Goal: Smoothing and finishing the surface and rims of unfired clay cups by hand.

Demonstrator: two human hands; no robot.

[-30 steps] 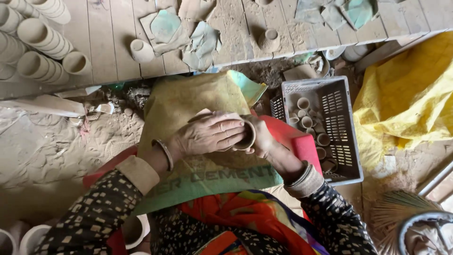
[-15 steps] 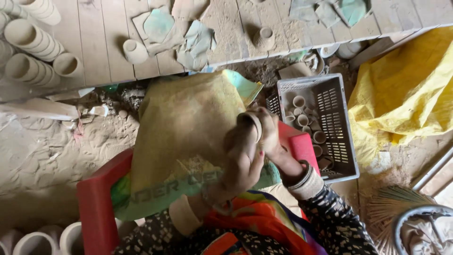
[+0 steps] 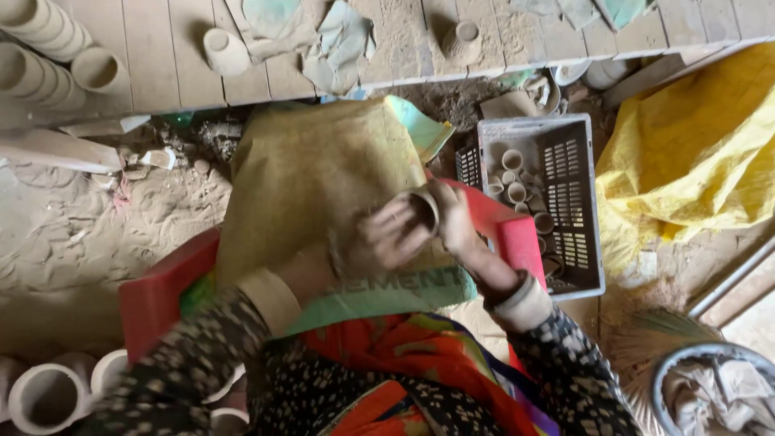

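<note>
Clay cup held over sacking on lap

Small clay cup (image 3: 422,211) gripped between both hands: left hand (image 3: 386,238) fingers curled around its side, right hand (image 3: 454,220) closed behind. Long axis roughly level; mouth direction unclear. Grey crate (image 3: 583,194) just beside.

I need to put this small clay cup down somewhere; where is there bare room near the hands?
Bare sandy floor lies left of the sack, below the plank platform. The planks are bare between the stacked cups and the lone cup. The grey crate by the right hand is crowded; the left hand holds the small cup.
</note>
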